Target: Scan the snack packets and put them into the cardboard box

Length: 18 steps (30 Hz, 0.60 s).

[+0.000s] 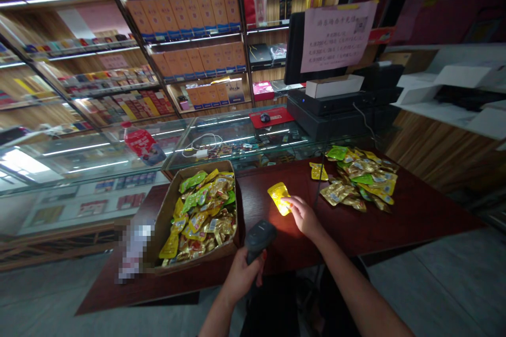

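Note:
My left hand [239,273] is wrapped round the handle of a black barcode scanner [261,234] at the front edge of the dark red table. The scanner's head points toward a yellow snack packet [278,195], and light falls on the table beside it. The fingers of my right hand [301,214] pinch that packet by its right edge, just over the tabletop. To the left, a cardboard box [236,221] is full of gold, yellow and green packets [201,210]. More such packets lie in a loose pile [361,179] on the right, with one yellow packet [318,171] beside it.
A glass display counter [174,137] runs behind the table [253,189]. On it are a red bottle-shaped pack [142,142], a white cable [201,152], a mouse [265,117] and a monitor [296,47] with a paper sign. Shelves of boxed goods stand beyond.

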Each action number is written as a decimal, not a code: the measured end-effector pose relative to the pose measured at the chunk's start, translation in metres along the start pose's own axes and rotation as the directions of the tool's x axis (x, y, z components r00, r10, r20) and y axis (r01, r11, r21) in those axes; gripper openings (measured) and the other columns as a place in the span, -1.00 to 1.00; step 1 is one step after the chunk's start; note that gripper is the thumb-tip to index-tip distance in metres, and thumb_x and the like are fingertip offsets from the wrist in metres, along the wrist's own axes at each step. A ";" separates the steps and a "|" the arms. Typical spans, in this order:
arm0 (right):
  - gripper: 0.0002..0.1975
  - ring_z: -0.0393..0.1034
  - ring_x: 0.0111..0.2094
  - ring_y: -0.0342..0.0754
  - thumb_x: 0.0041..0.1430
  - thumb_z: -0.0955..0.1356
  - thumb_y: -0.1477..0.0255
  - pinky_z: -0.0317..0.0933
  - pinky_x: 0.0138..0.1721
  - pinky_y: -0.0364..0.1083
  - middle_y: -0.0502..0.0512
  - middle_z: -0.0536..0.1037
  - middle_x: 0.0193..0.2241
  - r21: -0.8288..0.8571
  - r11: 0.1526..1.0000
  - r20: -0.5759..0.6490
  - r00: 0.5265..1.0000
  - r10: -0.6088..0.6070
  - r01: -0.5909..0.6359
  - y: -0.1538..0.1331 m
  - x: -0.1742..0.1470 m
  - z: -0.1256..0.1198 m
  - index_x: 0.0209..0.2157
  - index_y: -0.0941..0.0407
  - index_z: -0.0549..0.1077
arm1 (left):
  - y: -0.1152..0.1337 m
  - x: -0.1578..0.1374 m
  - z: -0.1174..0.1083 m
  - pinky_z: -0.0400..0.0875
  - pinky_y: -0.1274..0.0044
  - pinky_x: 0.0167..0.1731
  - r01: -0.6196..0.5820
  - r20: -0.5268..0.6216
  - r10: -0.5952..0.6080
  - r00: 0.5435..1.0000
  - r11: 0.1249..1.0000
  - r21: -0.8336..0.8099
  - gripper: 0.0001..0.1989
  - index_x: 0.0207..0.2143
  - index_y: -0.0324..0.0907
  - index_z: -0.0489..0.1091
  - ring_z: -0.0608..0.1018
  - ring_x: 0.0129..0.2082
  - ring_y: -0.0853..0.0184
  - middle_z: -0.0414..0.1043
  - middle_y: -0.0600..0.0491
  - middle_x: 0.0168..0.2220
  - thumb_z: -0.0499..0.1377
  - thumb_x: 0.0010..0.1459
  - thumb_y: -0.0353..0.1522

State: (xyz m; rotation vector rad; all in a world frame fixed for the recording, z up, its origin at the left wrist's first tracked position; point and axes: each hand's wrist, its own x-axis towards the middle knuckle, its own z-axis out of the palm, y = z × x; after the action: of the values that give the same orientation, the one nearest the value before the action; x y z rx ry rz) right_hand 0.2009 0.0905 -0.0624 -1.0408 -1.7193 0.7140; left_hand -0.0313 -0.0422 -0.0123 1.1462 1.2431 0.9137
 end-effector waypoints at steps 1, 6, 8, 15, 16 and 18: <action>-0.61 0.50 0.03 0.06 0.33 0.21 0.46 0.40 0.08 0.05 0.21 0.58 -0.01 -0.013 1.000 0.001 1.000 -0.010 0.010 0.001 0.001 0.001 0.01 0.00 0.60 | 0.000 0.000 0.000 0.23 0.63 -0.70 0.003 -0.005 -0.003 1.000 1.000 0.001 -0.63 -0.42 -0.21 0.39 0.33 -0.77 0.45 0.30 0.20 -0.73 0.29 0.10 -0.08; -0.59 0.49 0.02 0.07 0.27 0.25 0.51 0.39 0.08 0.05 0.23 0.52 0.03 -0.026 1.000 -0.028 1.000 -0.007 0.007 0.002 0.003 0.003 0.03 0.02 0.60 | -0.002 0.000 0.000 0.24 0.62 -0.71 0.017 -0.008 -0.017 1.000 1.000 -0.009 -0.58 -0.40 -0.21 0.40 0.34 -0.77 0.45 0.31 0.19 -0.71 0.29 0.09 -0.01; -0.56 0.45 0.08 0.07 0.24 0.27 0.51 0.34 0.14 0.06 0.21 0.49 0.08 -0.038 0.999 -0.046 0.999 0.026 -0.028 0.002 0.003 0.003 0.09 0.00 0.56 | -0.001 0.001 0.000 0.24 0.62 -0.71 0.017 -0.009 -0.017 1.000 1.000 -0.018 -0.55 -0.39 -0.22 0.41 0.34 -0.77 0.45 0.31 0.19 -0.71 0.31 0.06 0.01; -0.55 0.53 -0.12 -0.02 0.21 0.32 0.49 0.43 -0.02 -0.02 0.13 0.51 -0.08 -0.010 0.986 -0.011 0.986 0.169 -0.169 0.001 0.001 0.002 0.12 -0.03 0.54 | 0.005 -0.001 0.002 0.27 0.61 -0.70 0.040 -0.036 -0.041 0.999 0.999 -0.030 -0.46 -0.18 -0.28 0.47 0.33 -0.77 0.45 0.30 0.22 -0.71 0.31 0.05 0.02; -0.54 0.54 -0.16 -0.03 0.22 0.31 0.50 0.44 -0.05 -0.03 0.11 0.52 -0.13 -0.015 0.986 0.005 0.987 0.163 -0.163 0.000 0.001 0.002 0.12 -0.02 0.53 | 0.005 -0.001 0.003 0.26 0.62 -0.71 0.039 -0.043 -0.040 0.998 0.999 -0.026 -0.46 -0.19 -0.28 0.47 0.33 -0.77 0.45 0.30 0.22 -0.71 0.31 0.05 0.02; -0.54 0.52 -0.19 -0.04 0.21 0.30 0.54 0.43 -0.06 -0.04 0.09 0.53 -0.20 -0.053 0.990 0.026 0.991 0.131 -0.130 -0.003 0.000 0.003 0.10 -0.03 0.55 | 0.006 -0.002 0.004 0.26 0.62 -0.71 0.034 -0.060 -0.035 0.998 0.999 -0.028 -0.46 -0.21 -0.28 0.46 0.32 -0.77 0.45 0.29 0.22 -0.72 0.31 0.05 0.03</action>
State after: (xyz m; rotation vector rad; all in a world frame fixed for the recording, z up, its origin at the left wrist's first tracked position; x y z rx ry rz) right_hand 0.1973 0.0895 -0.0610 -1.1922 -1.7141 0.7752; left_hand -0.0273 -0.0431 -0.0067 1.0793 1.2918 0.9431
